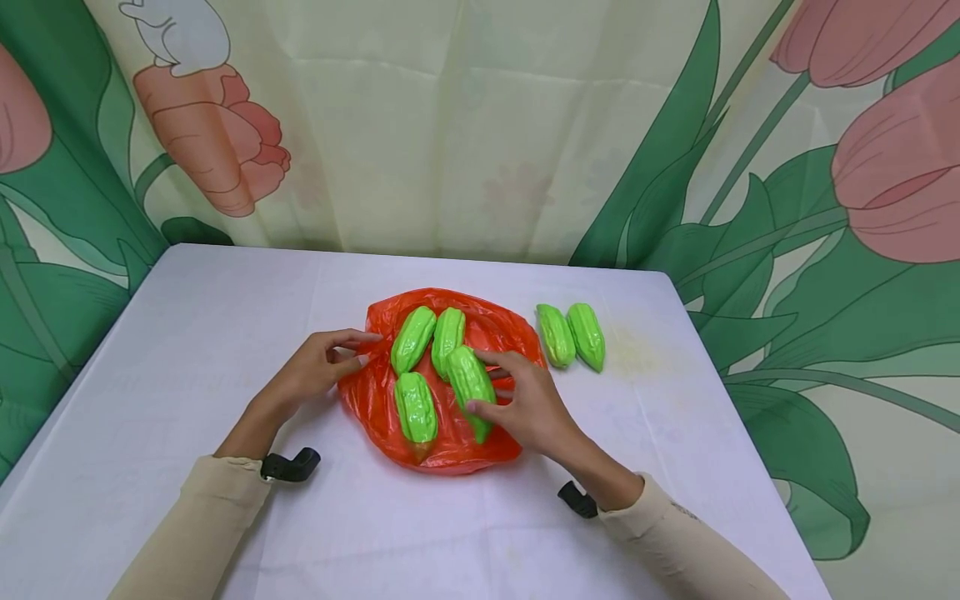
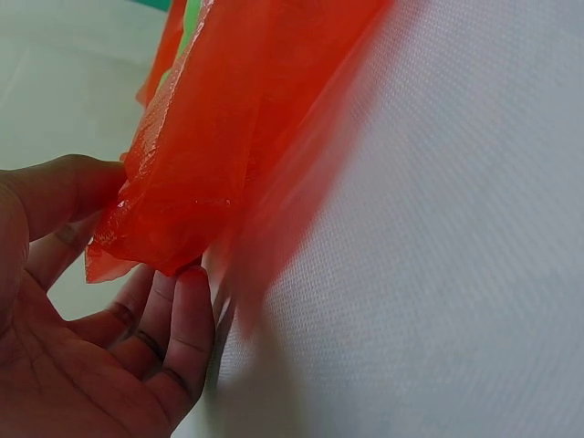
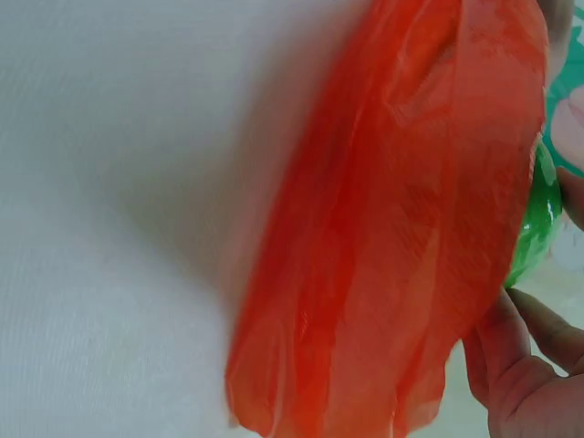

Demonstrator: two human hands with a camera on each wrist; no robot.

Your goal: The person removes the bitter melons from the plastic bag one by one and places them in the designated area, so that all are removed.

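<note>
Gripping green ridged piece [image 1: 468, 385] in right hand [image 1: 531, 407] over red bag [image 1: 454, 427], just below centre of head frame. Pinching bag's left edge with left hand [image 1: 318, 365]. Got three more pieces [image 1: 413, 339] on bag, two loose pieces [image 1: 586, 336] on white table [image 1: 420, 542], right of centre.

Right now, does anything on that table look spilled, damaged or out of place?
A faint yellowish stain marks the white cloth, right of the two green vegetables lying beside the red bag. It stands out against the paler fabric; its cause isn't visible.
</note>
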